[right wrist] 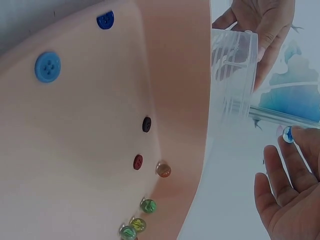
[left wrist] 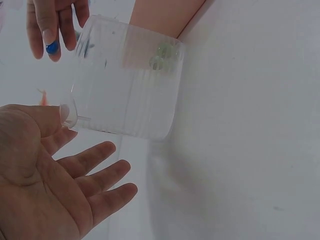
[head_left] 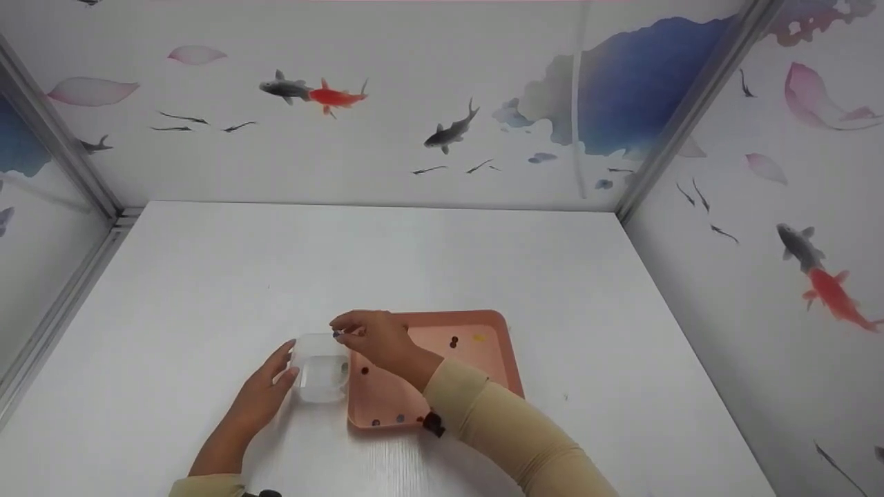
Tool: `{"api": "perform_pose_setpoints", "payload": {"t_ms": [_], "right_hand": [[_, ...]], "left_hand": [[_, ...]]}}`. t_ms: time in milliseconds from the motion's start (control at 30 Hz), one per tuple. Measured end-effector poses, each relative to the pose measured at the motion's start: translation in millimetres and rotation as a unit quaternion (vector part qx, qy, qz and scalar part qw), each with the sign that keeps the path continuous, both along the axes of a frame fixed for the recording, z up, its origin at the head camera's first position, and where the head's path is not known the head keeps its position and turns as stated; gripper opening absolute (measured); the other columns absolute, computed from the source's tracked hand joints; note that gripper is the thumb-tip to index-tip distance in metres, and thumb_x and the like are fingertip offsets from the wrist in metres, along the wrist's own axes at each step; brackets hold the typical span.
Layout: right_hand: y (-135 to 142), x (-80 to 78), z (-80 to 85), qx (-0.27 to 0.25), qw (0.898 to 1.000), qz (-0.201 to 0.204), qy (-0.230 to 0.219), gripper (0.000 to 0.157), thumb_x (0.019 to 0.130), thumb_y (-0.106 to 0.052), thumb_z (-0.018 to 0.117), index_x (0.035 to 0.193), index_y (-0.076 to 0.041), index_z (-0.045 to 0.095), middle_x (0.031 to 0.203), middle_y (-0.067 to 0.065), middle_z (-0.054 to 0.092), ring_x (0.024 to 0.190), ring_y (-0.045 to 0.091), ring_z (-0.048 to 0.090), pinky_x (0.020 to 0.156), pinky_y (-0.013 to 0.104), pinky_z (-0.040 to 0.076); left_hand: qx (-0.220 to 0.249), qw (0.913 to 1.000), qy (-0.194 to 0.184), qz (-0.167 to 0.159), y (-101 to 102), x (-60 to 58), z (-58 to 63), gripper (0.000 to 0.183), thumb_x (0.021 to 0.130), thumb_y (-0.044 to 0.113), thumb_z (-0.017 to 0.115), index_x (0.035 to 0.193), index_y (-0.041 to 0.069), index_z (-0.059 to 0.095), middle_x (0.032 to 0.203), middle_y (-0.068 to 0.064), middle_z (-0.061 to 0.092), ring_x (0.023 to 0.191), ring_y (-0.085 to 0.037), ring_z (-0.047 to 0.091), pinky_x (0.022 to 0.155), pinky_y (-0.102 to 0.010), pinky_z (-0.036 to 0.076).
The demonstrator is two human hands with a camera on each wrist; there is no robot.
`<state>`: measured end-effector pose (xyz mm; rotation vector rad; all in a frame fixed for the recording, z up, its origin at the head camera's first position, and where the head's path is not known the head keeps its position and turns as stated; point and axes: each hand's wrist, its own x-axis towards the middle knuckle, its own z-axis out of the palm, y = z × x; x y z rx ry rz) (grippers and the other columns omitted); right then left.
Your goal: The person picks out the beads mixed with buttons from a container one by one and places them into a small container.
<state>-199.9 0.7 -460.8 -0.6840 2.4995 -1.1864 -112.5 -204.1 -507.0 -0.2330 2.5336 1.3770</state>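
Observation:
A clear plastic container (head_left: 323,386) stands at the left edge of the pink tray (head_left: 511,362). My left hand (head_left: 262,397) grips its rim between thumb and forefinger, the other fingers spread loosely below, as the left wrist view shows. Green marbles (left wrist: 156,63) lie inside, against the wall near the tray. A clear marble with a blue core (right wrist: 288,134) is pinched between the thumb and a fingertip of my right hand (head_left: 383,338). That hand hovers over the far right corner of the container, apart from it.
Inside the tray, the right wrist view shows a light blue button (right wrist: 48,67), a dark blue button (right wrist: 105,20), a black button (right wrist: 146,124) and a red button (right wrist: 138,162). An orange marble (right wrist: 163,169) and several greenish marbles (right wrist: 148,205) rest along the tray wall.

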Motion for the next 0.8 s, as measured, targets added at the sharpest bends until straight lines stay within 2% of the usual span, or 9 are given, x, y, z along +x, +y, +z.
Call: {"api": "perform_pose_setpoints", "payload": {"t_ms": [233,300,367,467,533,600,800], "right_hand": [[-3.1,2.2,-1.7,0.007,1.0,0.022,0.015,0.025,0.094,-0.022,0.065,0.119,-0.021,0.069,0.107,-0.01,0.069,0.096,0.003,0.061,0.074,0.017,0.052],[-4.3,2.5,-2.2,0.01,0.999,0.029,0.025,0.025,0.094,-0.022,0.065,0.119,-0.021,0.069,0.106,-0.009,0.069,0.095,0.001,0.06,0.072,0.017,0.05],[-5.2,2.8,-2.6,0.011,0.999,0.033,0.026,0.024,0.095,-0.023,0.064,0.118,-0.022,0.07,0.106,-0.008,0.069,0.087,0.003,0.061,0.064,0.019,0.052],[-6.3,2.8,-3.4,0.013,0.998,0.041,0.037,0.024,0.094,-0.023,0.065,0.117,-0.022,0.071,0.106,-0.007,0.069,0.085,0.003,0.061,0.063,0.018,0.052],[-6.6,2.9,-4.0,0.017,0.997,0.049,0.049,0.024,0.094,-0.023,0.066,0.117,-0.02,0.071,0.107,-0.006,0.07,0.086,0.003,0.061,0.065,0.018,0.052],[-7.1,2.7,-5.0,0.025,0.995,0.059,0.074,0.024,0.093,-0.022,0.066,0.117,-0.019,0.071,0.106,-0.007,0.07,0.093,0.0,0.06,0.074,0.015,0.05],[-7.9,4.5,-3.9,0.036,0.99,0.087,0.107,0.024,0.092,-0.018,0.068,0.116,-0.018,0.072,0.106,-0.009,0.071,0.098,0.0,0.062,0.083,0.015,0.049]], "left_hand": [[-0.002,1.0,0.003,-0.004,-1.0,0.3,1.0,0.059,0.104,0.035,0.041,0.155,0.014,0.018,0.154,-0.024,0.028,0.14,-0.048,0.023,0.107,-0.066,0.028],[-0.002,1.0,0.006,-0.007,-1.1,-0.1,1.1,0.059,0.104,0.034,0.041,0.155,0.013,0.019,0.154,-0.025,0.028,0.14,-0.048,0.023,0.106,-0.066,0.028],[-0.001,0.9999,0.008,-0.008,-1.3,-0.3,1.4,0.059,0.104,0.034,0.041,0.154,0.013,0.019,0.153,-0.025,0.028,0.14,-0.049,0.024,0.106,-0.066,0.028],[0.002,0.9999,0.008,-0.008,-1.7,-0.5,1.1,0.06,0.104,0.037,0.041,0.154,0.013,0.019,0.153,-0.025,0.028,0.14,-0.049,0.023,0.107,-0.066,0.028],[0.003,0.9999,0.007,-0.007,-2.1,-0.4,0.6,0.062,0.103,0.041,0.041,0.155,0.014,0.019,0.154,-0.024,0.028,0.14,-0.048,0.023,0.107,-0.066,0.027],[0.003,1.0,0.005,-0.005,-2.6,-0.1,-0.2,0.063,0.103,0.043,0.041,0.155,0.014,0.019,0.154,-0.024,0.028,0.14,-0.048,0.023,0.107,-0.065,0.027],[0.002,1.0,0.003,0.0,-2.5,0.2,-1.4,0.059,0.104,0.035,0.041,0.155,0.015,0.019,0.154,-0.023,0.028,0.14,-0.047,0.023,0.107,-0.065,0.027]]}}
